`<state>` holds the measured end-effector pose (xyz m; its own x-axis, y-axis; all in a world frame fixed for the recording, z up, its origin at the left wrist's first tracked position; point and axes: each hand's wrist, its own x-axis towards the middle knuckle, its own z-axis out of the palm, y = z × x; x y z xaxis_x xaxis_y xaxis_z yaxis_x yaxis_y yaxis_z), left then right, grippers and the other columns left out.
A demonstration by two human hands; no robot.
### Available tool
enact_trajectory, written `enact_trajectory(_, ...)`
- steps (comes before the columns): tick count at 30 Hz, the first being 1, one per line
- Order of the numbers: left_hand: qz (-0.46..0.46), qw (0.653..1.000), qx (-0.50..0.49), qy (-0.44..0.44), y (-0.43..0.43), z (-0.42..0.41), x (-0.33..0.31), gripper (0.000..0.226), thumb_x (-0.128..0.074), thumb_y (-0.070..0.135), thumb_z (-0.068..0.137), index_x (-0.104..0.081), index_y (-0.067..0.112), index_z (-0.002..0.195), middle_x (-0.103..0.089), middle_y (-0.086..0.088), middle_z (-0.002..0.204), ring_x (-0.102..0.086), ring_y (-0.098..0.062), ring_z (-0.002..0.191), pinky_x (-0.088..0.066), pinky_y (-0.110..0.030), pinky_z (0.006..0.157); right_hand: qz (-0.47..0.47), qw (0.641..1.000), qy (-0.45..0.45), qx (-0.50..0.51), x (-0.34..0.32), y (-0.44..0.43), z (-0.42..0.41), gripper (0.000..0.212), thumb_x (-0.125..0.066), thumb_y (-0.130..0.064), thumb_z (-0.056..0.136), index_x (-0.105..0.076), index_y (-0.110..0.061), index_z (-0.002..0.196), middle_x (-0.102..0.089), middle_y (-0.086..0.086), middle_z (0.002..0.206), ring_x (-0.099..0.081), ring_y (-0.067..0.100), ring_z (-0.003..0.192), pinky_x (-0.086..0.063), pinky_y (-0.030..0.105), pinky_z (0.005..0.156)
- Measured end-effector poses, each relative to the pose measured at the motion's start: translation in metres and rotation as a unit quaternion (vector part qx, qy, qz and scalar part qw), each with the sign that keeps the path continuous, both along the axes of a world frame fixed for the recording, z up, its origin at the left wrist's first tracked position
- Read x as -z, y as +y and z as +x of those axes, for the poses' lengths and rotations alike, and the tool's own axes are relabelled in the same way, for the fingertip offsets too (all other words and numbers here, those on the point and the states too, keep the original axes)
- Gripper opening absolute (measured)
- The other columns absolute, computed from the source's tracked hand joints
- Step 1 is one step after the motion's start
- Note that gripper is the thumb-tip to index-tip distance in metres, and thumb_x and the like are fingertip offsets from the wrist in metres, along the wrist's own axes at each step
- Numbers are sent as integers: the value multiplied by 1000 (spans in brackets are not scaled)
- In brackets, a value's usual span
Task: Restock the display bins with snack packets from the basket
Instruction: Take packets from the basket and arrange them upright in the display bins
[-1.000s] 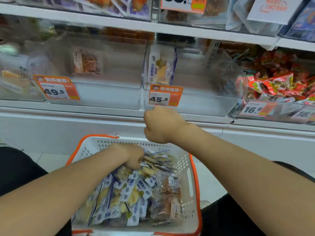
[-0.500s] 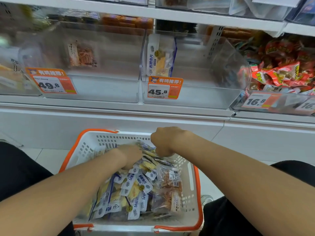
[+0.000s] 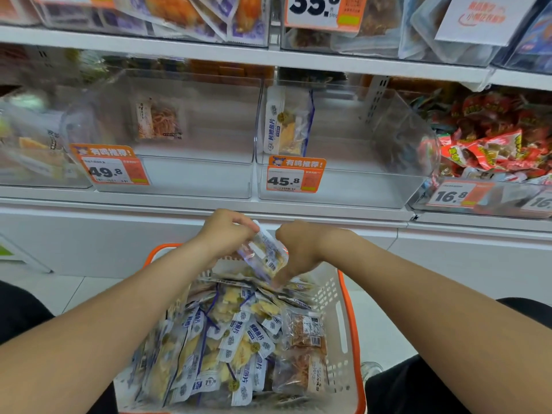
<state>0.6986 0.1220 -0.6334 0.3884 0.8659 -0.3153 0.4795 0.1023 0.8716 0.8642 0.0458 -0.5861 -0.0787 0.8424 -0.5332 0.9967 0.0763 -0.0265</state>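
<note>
A white basket with an orange rim (image 3: pixel 343 318) sits low between my arms, heaped with blue-and-white fish-slice snack packets (image 3: pixel 236 339) and a few brown packets (image 3: pixel 304 330). My left hand (image 3: pixel 227 231) pinches one blue-and-white packet (image 3: pixel 264 253) by its top edge, lifted above the heap. My right hand (image 3: pixel 298 249) is curled against that packet's right edge, thumb pointing down to its lower corner. Above them a clear bin tagged 45.8 (image 3: pixel 343 189) holds one matching packet (image 3: pixel 286 124).
The clear bin tagged 49.8 (image 3: pixel 194 180) on the left holds one brown packet (image 3: pixel 158 118). A bin of red packets (image 3: pixel 490 150) is at the right. A white shelf ledge (image 3: pixel 298 209) juts out just above my hands. More stocked bins fill the upper shelf.
My left hand has come up out of the heap with one packet. My right hand moved in beside it onto the packet's edge. The camera view tilted up slightly.
</note>
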Motion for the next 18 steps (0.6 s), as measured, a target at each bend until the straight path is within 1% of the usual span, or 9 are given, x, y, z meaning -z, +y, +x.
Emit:
enact_trajectory(2,-96,993,-36,-57,-1,-1,-5,14,-68,5,95,-74,-2,105,-76,-20,92,-78,-32,76,-65,-39,68,12,998,47,26,-3,-2,-6,86,-70,-80,76,-58,-7,120,-62,4,114,-63,26,100,-55,39,83)
enact_trajectory(3,-145,984,-46,-90,-2,-1,-8,19,-66,6,96,-70,-8,108,-75,-24,94,-78,-35,81,-65,-38,68,22,996,78,40,-3,-3,-8,79,-69,-74,82,-60,-6,121,-63,5,111,-64,27,98,-54,36,79)
enact_trajectory(5,-197,970,-47,-137,-5,-1,-14,30,-56,18,103,-68,-8,107,-75,-29,97,-78,-36,83,-65,-37,69,48,987,146,50,0,-4,-11,43,-67,-41,95,-64,-1,110,-64,8,96,-62,27,85,-46,31,62)
enact_trajectory(7,-182,972,-69,-135,-7,-2,-21,38,-46,32,107,-68,1,104,-72,-19,84,-74,-30,67,-62,-37,61,69,970,216,88,0,-5,-10,18,-60,-14,95,-62,-2,108,-64,10,91,-62,28,83,-46,31,57)
enact_trajectory(8,-128,983,-80,-104,-9,-3,-22,37,-45,33,105,-71,6,103,-67,-12,75,-66,-26,59,-59,-35,57,69,956,257,121,-1,-6,-9,17,-59,-10,91,-61,-5,107,-66,11,93,-66,28,84,-50,34,59)
enact_trajectory(10,40,995,-91,-10,-10,-5,-24,35,-48,31,99,-77,12,91,-59,-2,59,-57,-25,56,-53,-33,55,88,915,340,197,-3,-7,-7,11,-61,-5,87,-63,-11,96,-70,10,90,-71,26,81,-56,38,62)
enact_trajectory(12,187,977,-96,42,-14,-6,-29,40,-49,36,91,-71,10,71,-56,-2,51,-57,-27,58,-51,-36,59,141,874,391,252,-8,-5,-9,13,-61,-2,84,-62,-15,83,-66,4,78,-66,22,71,-55,35,62)
enact_trajectory(15,303,945,-126,-1,-18,-5,-41,38,-44,36,87,-47,12,59,-41,0,49,-41,-20,54,-37,-37,56,254,810,439,296,-20,-5,-13,16,-54,-5,85,-52,-16,74,-48,1,67,-47,18,61,-39,31,59)
enact_trajectory(18,368,915,-144,-80,-17,-2,-57,24,-45,30,96,-56,19,78,-53,5,63,-50,-12,63,-39,-36,62,340,734,486,330,-34,2,-10,12,-51,-18,85,-48,-19,74,-40,3,68,-39,17,62,-34,34,58)
